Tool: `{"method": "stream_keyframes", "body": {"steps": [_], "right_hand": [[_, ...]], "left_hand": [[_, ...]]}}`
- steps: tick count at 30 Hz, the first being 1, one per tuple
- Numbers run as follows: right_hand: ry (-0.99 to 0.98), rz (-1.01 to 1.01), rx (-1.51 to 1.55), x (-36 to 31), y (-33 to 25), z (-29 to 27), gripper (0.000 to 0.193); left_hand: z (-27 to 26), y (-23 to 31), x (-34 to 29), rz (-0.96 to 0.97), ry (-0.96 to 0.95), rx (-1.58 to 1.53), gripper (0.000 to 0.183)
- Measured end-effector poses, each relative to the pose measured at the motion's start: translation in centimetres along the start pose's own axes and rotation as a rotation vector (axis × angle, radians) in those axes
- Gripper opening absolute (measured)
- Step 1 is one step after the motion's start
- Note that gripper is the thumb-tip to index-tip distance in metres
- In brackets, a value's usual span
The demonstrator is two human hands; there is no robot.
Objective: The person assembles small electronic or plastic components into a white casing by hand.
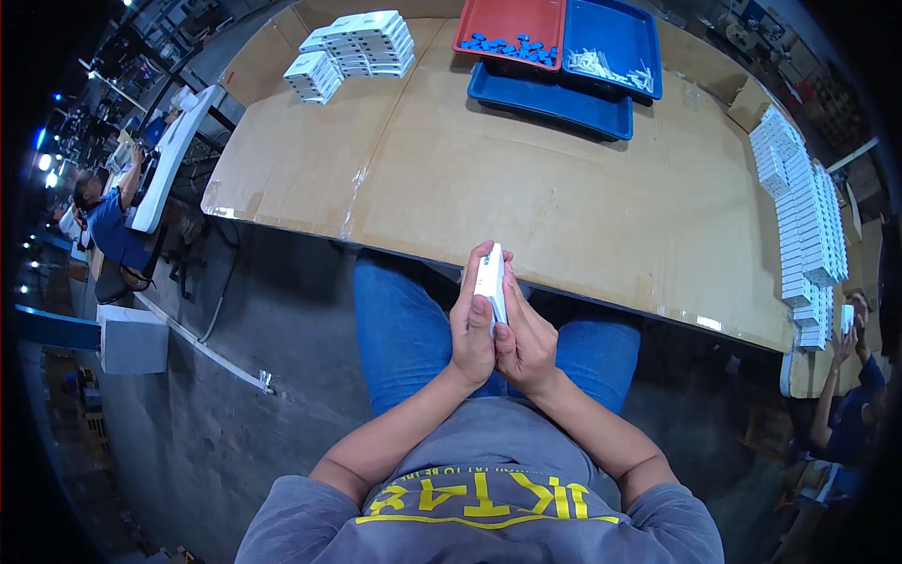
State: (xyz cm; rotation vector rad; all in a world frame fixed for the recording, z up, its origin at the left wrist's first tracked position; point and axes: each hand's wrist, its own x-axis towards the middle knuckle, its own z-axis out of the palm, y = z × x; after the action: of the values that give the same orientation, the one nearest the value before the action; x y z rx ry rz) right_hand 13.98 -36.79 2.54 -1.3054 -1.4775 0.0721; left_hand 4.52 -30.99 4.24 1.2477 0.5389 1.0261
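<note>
A small white flat rectangular case (490, 278) stands on edge between my palms, just over the table's near edge. My left hand (473, 331) presses on its left side, with the thumb along the near end. My right hand (530, 340) is closed against the other side, its thumb beside the left one. Both hands hold the piece together above my lap. Most of its broad faces are covered by the palms and fingers, so its exact kind cannot be made out.
The table (451, 179) is covered in brown cardboard. At the far side are a red tray (512, 17) of blue parts, a blue tray (615, 28) of white sticks and a lower blue tray (550, 101). White stacks (362, 42) stand far left, more stacks (799, 216) right. Co-workers sit on both sides.
</note>
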Motion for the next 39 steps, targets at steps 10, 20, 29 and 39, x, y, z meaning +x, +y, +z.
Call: {"method": "stream_keyframes", "body": {"steps": [10, 20, 29, 39], "right_hand": [[-0.045, 0.057, -0.016, 0.0, 1.1, 0.3, 0.049], [-0.025, 0.252, 0.289, 1.1, 0.6, 0.8, 0.053], [-0.029, 1.065, 0.901, 2.9, -0.2, -0.8, 0.056], [0.065, 0.894, 0.833, 1.3, -1.4, 0.6, 0.055]], "left_hand": [[-0.5, -1.4, 0.6, -0.056, 0.016, -0.059, 0.101], [-1.8, -2.2, 2.0, 0.041, 0.020, -0.021, 0.105], [-2.8, -3.4, 2.0, 0.236, -0.054, 0.353, 0.098], [-2.7, -3.6, 2.7, 0.434, 0.009, 0.481, 0.082]]}}
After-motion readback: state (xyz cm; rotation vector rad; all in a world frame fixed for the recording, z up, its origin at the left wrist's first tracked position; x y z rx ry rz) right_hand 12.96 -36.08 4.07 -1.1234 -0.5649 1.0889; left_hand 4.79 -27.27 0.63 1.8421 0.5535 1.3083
